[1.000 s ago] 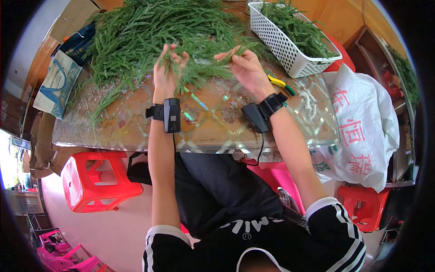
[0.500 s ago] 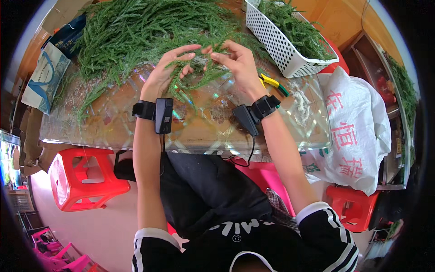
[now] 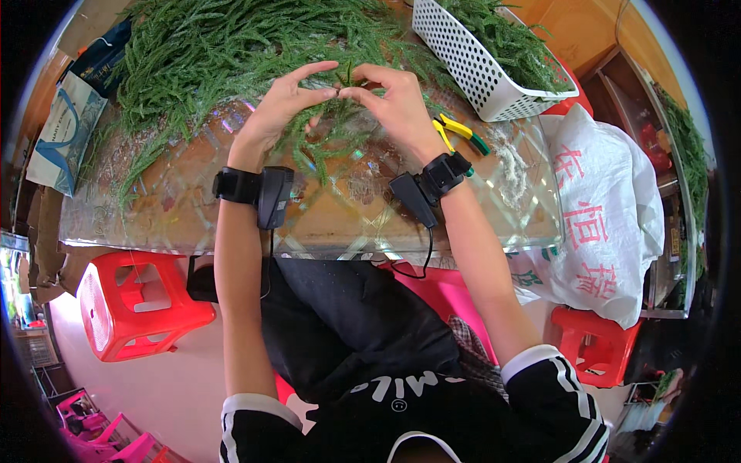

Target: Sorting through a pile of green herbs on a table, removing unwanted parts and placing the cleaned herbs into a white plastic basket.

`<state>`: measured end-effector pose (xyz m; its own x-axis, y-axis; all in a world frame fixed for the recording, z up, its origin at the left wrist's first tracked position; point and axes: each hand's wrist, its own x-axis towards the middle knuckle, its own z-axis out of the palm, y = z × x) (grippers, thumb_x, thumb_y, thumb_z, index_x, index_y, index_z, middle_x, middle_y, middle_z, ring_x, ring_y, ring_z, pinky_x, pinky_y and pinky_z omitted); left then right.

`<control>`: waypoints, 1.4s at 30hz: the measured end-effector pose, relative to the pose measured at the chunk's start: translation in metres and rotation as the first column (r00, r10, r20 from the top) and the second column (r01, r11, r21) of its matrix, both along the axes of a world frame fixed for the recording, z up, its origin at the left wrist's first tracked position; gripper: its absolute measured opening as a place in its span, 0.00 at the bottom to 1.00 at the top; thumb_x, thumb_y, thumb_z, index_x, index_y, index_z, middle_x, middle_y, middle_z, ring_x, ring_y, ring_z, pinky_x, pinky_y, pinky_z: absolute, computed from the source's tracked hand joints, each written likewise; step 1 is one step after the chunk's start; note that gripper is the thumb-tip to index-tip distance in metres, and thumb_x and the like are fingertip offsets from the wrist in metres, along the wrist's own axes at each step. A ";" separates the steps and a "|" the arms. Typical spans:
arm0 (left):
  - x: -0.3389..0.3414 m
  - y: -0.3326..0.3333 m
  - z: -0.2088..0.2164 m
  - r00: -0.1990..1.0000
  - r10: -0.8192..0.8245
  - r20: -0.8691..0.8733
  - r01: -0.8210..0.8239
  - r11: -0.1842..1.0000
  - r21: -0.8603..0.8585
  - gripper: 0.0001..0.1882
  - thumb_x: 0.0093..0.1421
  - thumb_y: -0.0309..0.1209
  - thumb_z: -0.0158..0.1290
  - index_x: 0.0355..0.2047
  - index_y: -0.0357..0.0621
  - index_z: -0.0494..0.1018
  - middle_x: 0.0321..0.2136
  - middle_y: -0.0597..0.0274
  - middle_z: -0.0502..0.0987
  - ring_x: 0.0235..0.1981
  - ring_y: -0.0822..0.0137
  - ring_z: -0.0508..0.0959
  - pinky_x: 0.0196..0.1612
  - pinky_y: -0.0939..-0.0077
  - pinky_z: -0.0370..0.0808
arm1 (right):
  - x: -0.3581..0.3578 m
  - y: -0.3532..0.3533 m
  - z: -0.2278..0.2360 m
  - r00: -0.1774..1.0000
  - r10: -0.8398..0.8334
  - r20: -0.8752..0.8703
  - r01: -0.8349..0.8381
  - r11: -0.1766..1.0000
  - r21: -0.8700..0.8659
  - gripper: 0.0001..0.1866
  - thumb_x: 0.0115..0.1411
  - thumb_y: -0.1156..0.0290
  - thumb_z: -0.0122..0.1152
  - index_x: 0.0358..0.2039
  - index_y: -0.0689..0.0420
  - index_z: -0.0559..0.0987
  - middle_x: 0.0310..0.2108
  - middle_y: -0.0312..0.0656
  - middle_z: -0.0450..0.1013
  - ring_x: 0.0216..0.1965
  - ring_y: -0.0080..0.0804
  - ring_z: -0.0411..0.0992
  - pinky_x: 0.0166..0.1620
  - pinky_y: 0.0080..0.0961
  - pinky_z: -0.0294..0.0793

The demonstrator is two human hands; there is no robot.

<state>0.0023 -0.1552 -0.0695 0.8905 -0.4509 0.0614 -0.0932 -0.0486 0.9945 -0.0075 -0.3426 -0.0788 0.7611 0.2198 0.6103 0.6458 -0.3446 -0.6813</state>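
My left hand and right hand meet over the middle of the counter, thumb and forefinger of each pinched narrow on 1 thin green sprig held between them, the other fingers loosely curled. The sprig is feathery and needle-like, standing just above the fingertips. Behind it lies a big loose heap of the same greenery, soft and tangled, spreading across the far half of the counter and trailing toward its left edge. The counter top is smooth, glossy glass with cut diamond lines, brown beneath, and its near edge runs straight just past my wrists. A white perforated plastic basket, rectangular and stiff, sits at the far right with more greens in it. Yellow-handled pliers lie just beside my right wrist. A black strap with a boxy unit wraps each wrist. Bare glass shows between my forearms. Off the right edge hangs a white plastic bag; a red plastic stool stands below left.
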 end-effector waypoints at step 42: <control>0.008 -0.011 -0.025 0.499 -0.128 0.857 -0.431 0.822 0.373 0.18 0.43 0.17 0.49 0.38 0.40 0.70 0.48 0.65 0.66 0.53 0.58 0.62 0.55 0.58 0.53 | 0.000 -0.001 0.000 0.932 0.199 -0.302 -0.078 0.926 0.370 0.07 0.50 0.75 0.63 0.28 0.62 0.75 0.28 0.32 0.70 0.32 0.15 0.66 0.35 0.16 0.66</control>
